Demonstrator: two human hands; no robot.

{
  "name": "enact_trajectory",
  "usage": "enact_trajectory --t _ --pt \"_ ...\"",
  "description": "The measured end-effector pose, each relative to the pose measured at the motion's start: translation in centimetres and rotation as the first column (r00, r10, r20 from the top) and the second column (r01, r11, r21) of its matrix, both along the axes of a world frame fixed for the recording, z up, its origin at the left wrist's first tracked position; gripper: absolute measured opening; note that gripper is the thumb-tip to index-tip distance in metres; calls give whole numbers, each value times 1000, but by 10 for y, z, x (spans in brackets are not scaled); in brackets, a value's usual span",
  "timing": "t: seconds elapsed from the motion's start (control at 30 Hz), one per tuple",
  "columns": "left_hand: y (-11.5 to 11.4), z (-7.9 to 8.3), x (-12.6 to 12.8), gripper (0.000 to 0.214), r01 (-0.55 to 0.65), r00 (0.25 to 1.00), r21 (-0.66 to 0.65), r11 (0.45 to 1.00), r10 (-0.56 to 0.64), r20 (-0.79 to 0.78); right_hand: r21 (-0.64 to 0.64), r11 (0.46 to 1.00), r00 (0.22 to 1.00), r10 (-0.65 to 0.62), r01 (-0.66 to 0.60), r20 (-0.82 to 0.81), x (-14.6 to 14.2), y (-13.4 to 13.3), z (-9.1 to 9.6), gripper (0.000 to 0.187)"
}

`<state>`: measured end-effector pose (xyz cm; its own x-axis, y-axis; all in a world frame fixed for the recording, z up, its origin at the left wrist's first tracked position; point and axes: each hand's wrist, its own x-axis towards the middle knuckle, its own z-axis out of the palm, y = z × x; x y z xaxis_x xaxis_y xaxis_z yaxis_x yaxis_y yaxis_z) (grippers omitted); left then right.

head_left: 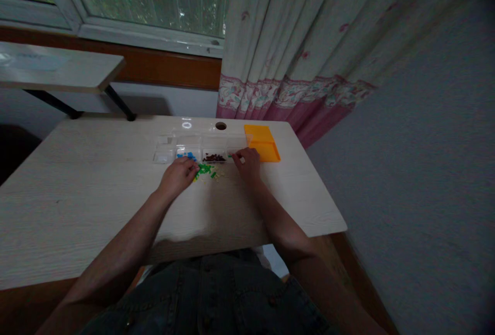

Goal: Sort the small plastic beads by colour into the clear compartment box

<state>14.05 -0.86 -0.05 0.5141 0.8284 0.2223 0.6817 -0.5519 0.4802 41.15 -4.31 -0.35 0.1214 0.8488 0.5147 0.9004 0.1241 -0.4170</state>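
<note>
My left hand [178, 174] rests on the table with its fingers curled over the left edge of a small heap of green and pale pieces [207, 171]. My right hand [247, 162] lies just right of the heap, fingers bent together at the front of a clear compartment tray [193, 145]; a small pale piece shows at its fingertips. The tray holds blue pieces [186, 155] in one cell and dark brown pieces [214, 158] in the cell beside it. What either hand pinches is too small to make out.
An orange lid [262, 142] lies right of the tray near the table's right edge. The light wooden table [77, 190] has a cable hole [220, 126] at the back. A second small table [54, 69] stands at back left, a curtain [294, 67] behind.
</note>
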Motion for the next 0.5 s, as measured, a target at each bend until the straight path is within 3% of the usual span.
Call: enact_trajectory --t 0.23,0.5 --pt "-3 -1 0 22 -19 998 0 1000 19 -65 -46 989 989 -138 141 52 15 5 -2 33" --pt "-2 -5 1 24 -7 992 -2 1000 6 -125 -114 969 967 -200 218 155 17 3 -6 28"
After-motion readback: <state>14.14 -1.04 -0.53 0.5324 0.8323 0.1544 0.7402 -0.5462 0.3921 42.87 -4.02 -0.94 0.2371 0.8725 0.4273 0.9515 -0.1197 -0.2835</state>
